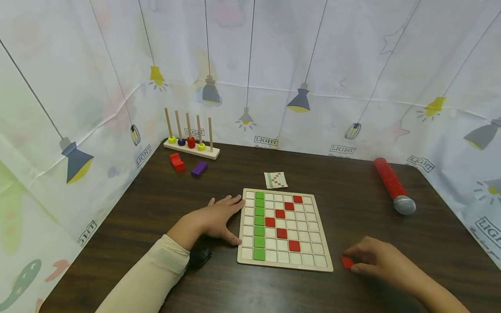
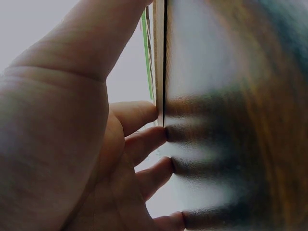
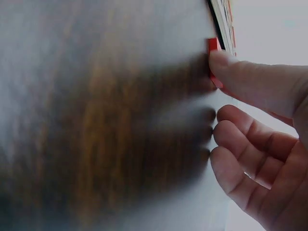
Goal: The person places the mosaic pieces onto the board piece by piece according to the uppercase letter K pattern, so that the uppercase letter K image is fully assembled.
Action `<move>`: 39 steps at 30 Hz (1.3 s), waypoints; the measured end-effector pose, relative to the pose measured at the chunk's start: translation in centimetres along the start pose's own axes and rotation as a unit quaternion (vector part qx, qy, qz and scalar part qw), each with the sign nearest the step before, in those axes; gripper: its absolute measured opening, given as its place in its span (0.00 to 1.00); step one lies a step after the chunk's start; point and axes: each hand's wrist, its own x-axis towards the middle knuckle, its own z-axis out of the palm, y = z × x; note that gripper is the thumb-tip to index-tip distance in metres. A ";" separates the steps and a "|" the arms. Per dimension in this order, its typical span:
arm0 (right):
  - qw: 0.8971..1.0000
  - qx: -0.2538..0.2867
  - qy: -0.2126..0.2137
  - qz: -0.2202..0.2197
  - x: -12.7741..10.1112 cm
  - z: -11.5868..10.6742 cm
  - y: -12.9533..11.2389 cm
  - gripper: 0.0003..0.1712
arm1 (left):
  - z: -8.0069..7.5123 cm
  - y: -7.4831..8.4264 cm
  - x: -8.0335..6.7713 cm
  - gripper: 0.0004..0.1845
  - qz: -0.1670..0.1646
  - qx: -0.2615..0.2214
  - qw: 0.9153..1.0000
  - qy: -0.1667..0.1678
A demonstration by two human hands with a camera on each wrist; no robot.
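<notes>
Left hand [image 1: 217, 219] spread flat on the dark surface [image 1: 156, 204], fingers straight, fingertips touching the 9 o'clock edge of the wooden grid board [image 1: 282, 265]; right hand [image 1: 381, 260] at the board's 4 o'clock, fingertips pinching a red tile [image 1: 346, 262] that lies on the surface just beside the board's corner. On the board, a green column [image 1: 259, 226] and a bent line of red squares [image 1: 285, 221]; pattern card [image 1: 275, 179] at 12 o'clock; red microphone [image 1: 393, 185] at 2 o'clock; peg rack [image 1: 191, 145], red block [image 1: 177, 161] and purple block [image 1: 199, 168] at 10 o'clock.
</notes>
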 end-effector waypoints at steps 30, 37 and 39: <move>0.991 0.129 -0.007 0.020 5.4 2.6 -6.6 0.06 | 0.0 0.1 0.1 0.62 0.002 0.003 1.000 0.001; 0.995 0.099 -0.011 -0.003 5.3 3.0 -6.8 0.05 | -0.1 0.0 0.0 0.61 0.002 0.004 1.000 0.001; 0.996 0.082 -0.018 -0.011 5.3 3.0 -6.9 0.06 | -0.1 0.0 -0.1 0.61 0.003 0.003 1.000 -0.001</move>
